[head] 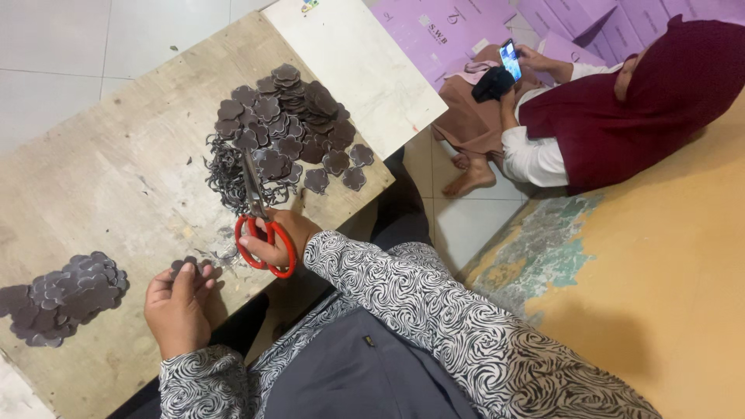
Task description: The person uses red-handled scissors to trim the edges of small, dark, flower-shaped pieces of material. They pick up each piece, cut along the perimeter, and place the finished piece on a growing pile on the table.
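Red-handled scissors in the right hand, fingers through the two red loops, loops at the grip end. Grey metal blades closed (or nearly closed), pointing away from the grip, up across the board, tips resting over a tangle of thin dark offcut strips.

Small dark brown flower-shaped piece pinched at the fingertips of the left hand, flat, scalloped at the edge, only partly seen above the fingers. Just beside the scissor loops, a little lower and to the left of that grip, not touching the blades.
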A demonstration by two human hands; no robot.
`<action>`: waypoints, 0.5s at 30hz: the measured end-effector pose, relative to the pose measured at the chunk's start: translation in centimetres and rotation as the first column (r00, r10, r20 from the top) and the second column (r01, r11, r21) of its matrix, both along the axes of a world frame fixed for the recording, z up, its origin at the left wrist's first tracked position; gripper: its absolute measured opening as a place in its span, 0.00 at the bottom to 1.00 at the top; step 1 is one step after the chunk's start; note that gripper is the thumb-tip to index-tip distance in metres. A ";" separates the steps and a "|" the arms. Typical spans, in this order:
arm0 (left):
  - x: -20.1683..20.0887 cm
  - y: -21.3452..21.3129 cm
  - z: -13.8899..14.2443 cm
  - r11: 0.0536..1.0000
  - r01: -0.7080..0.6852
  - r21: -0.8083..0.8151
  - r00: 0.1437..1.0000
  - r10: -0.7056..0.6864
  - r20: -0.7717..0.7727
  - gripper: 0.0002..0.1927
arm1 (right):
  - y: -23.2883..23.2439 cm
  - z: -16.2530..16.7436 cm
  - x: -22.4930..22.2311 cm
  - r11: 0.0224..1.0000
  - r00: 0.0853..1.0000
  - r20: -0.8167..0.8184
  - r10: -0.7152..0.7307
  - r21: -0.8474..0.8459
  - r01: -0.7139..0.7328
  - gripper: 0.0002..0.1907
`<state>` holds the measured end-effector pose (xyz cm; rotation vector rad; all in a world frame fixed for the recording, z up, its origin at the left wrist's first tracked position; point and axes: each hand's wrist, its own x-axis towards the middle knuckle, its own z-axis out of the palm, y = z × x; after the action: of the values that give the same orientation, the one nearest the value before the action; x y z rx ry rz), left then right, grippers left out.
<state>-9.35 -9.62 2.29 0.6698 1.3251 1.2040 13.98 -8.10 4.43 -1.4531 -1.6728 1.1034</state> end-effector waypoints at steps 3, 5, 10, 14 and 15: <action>-0.1 0.1 0.0 1.000 -0.001 -0.015 1.000 0.000 -0.006 0.07 | -0.1 0.0 0.1 1.000 1.000 -0.021 -0.003 0.012 0.003 0.19; -0.1 0.1 -0.2 1.000 -0.002 -0.016 1.000 0.002 -0.005 0.07 | -0.1 0.0 0.1 1.000 1.000 -0.009 0.007 0.018 -0.006 0.19; -0.4 -0.1 -0.2 1.000 0.002 -0.018 1.000 -0.002 -0.004 0.07 | 0.0 0.0 -0.1 1.000 1.000 0.028 0.014 0.009 -0.015 0.18; -0.3 -0.1 -0.1 1.000 -0.005 -0.016 1.000 0.006 0.021 0.07 | 0.0 0.1 -0.1 0.999 1.000 0.012 -0.004 0.034 0.003 0.19; -0.3 -0.2 -0.2 1.000 -0.013 -0.016 1.000 0.013 0.029 0.07 | -0.1 0.1 -0.1 1.000 1.000 0.020 -0.015 0.012 0.015 0.19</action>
<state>-9.65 -9.77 2.13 0.6315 1.3153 1.2083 13.88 -8.20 4.51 -1.4715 -1.6765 1.0727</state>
